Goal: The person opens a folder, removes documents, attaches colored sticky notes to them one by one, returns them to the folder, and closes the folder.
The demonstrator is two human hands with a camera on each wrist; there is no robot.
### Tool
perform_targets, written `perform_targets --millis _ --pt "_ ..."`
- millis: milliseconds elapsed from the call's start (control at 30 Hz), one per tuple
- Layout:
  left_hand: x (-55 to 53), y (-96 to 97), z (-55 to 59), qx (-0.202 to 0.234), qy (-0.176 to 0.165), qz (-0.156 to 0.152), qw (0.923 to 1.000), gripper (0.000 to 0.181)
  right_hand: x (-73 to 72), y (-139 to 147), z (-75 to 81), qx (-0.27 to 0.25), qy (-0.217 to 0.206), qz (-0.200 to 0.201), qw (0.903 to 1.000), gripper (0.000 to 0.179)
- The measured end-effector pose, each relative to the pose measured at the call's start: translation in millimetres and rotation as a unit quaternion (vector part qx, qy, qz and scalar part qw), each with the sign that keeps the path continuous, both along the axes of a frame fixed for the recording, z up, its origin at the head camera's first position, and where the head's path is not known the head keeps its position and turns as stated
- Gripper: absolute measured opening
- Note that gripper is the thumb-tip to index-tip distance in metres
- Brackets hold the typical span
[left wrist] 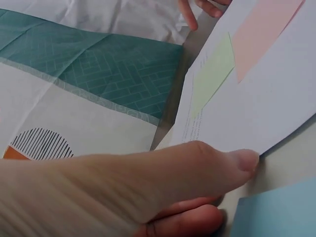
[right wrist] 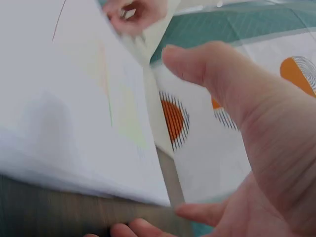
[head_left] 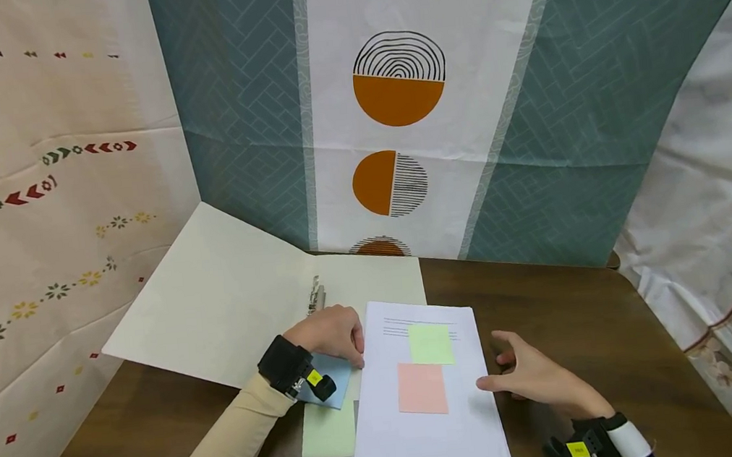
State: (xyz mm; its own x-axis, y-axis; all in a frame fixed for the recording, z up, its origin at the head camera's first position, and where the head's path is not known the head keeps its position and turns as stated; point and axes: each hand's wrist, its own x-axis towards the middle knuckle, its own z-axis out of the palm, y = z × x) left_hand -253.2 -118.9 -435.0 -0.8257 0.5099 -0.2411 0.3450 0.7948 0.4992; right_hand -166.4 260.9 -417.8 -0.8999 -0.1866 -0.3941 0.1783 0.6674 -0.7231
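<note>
A stack of white paper sheets (head_left: 436,433) lies on the table, with lines of print near its top. A green sticky note (head_left: 431,344) and a pink sticky note (head_left: 422,388) are on its top sheet. My left hand (head_left: 332,333) is at the stack's left edge, fingers bent and thumb beside the paper; whether it touches is hard to tell. Under that hand lies a blue sticky note (head_left: 332,380), and below it a light green sheet (head_left: 327,431). My right hand (head_left: 535,373) is spread beside the stack's right edge, its thumb over the margin, holding nothing.
An open cream folder (head_left: 228,291) lies behind the stack, its left cover angled up against the patterned cloth. A metal clip (head_left: 316,296) sits near its fold. Brown wooden table (head_left: 582,311) extends to the right. Hanging cloths (head_left: 674,85) border the back and sides.
</note>
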Motion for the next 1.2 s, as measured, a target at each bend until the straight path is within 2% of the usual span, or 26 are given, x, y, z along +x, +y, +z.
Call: perform_targets --millis 133,367,467,567,733,967,1200 --pt "0.6 2.1 -1.8 -0.001 0.001 0.005 1.0000 0.025 -4.3 -18 -3.8 -0.014 -0.004 -0.036 0.9992 0.110" --pt "4.2 1.8 -0.1 -0.008 -0.008 0.013 0.9999 0.026 -14.7 -38 -13.5 0.014 0.032 -0.064 0.9974 0.111" --pt "5.6 1.3 1.0 -0.006 -0.005 0.012 0.9999 0.026 -17.8 -42 -13.6 -0.007 0.035 -0.052 0.9980 0.098" --pt "6.3 1.7 1.1 -0.003 -0.005 0.011 0.9999 0.026 -19.6 -48 -16.1 -0.052 0.037 -0.041 0.9971 0.088" --pt "6.9 3.2 0.6 -0.005 -0.004 0.008 0.9999 0.026 -20.3 -60 -27.0 -0.099 0.059 -0.062 0.9914 0.090" --pt "6.3 3.7 3.5 -0.002 -0.001 -0.010 0.9999 0.025 -21.8 -62 -41.8 -0.077 0.094 -0.108 0.9866 0.080" --pt "5.3 0.4 2.0 0.000 -0.010 -0.009 0.9999 0.024 -27.6 -52 -33.7 -0.059 0.098 -0.110 0.9873 0.079"
